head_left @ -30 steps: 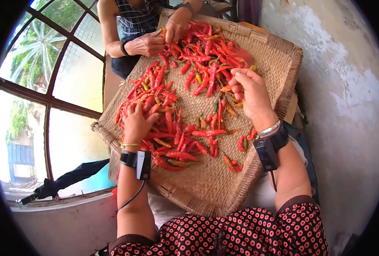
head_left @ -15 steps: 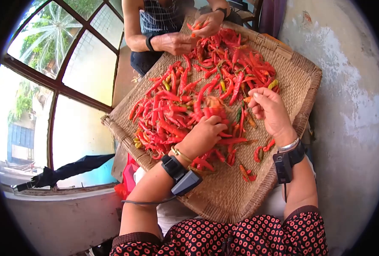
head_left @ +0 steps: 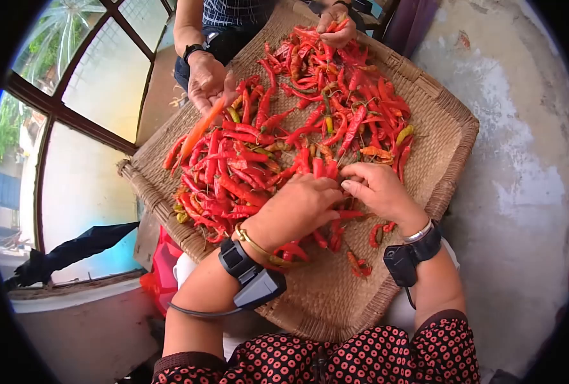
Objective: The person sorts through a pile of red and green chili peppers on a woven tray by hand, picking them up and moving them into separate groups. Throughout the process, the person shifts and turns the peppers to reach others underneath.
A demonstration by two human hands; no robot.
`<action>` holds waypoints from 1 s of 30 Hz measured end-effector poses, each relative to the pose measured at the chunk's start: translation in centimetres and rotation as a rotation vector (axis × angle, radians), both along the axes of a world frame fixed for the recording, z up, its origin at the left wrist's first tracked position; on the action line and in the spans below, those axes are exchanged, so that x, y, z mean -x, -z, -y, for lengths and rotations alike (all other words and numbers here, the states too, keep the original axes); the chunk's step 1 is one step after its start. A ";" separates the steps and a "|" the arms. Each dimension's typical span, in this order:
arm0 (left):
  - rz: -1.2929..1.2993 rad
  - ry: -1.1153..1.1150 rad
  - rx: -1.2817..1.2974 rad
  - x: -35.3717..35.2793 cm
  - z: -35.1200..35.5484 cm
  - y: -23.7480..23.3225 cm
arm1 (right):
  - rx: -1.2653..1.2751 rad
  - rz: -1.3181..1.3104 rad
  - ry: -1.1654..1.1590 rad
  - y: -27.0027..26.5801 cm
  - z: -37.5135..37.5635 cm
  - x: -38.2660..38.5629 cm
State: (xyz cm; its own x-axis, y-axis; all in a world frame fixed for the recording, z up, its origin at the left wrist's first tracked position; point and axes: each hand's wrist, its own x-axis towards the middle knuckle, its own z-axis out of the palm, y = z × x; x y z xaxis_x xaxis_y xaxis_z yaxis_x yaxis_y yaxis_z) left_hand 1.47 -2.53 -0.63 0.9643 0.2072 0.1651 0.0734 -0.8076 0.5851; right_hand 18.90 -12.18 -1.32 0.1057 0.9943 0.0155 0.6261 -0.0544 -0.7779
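My left hand (head_left: 300,208) is closed round a few red chili peppers (head_left: 323,168), whose ends stick up past my fingers. Just to its right, my right hand (head_left: 385,197) has thumb and fingers pinched together beside those peppers; my fingers hide what is between them. Beneath both hands lies the near part of a large heap of red chilies (head_left: 236,182) on a woven tray (head_left: 336,297). An orange chili (head_left: 375,152) rests on the heap beyond my right hand.
Opposite, another person has one hand (head_left: 208,80) open over the heap, near a blurred orange-red chili (head_left: 201,131). Their other hand (head_left: 337,25) holds chilies. Small loose chilies (head_left: 359,264) lie near me. A window with a dark umbrella (head_left: 73,253) is left; a wall (head_left: 508,160) stands right.
My right hand has come left and down to my left hand, no longer holding the orange chili. The other person's hands have moved apart. The view has shifted slightly.
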 end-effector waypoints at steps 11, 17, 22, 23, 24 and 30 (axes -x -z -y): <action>0.129 0.016 -0.067 0.6 0.4 0.7 | 0.129 -0.531 0.336 -0.7 0.1 -2.2; 0.013 -0.007 -0.083 0.7 0.2 1.0 | -0.023 -0.406 0.380 -3.4 -1.3 -4.2; 0.000 -0.007 -0.008 0.3 0.2 1.4 | -0.232 -0.680 0.541 -1.2 -2.7 -2.9; 0.061 0.008 -0.021 0.2 0.1 1.5 | -0.063 -0.597 0.492 -0.9 -2.7 -2.2; 0.125 0.028 -0.034 0.1 0.1 1.6 | 0.015 -0.592 0.383 -0.8 -2.8 -1.5; 0.199 0.179 0.055 -0.3 0.4 1.4 | 0.188 -0.627 0.111 -0.8 -3.3 0.2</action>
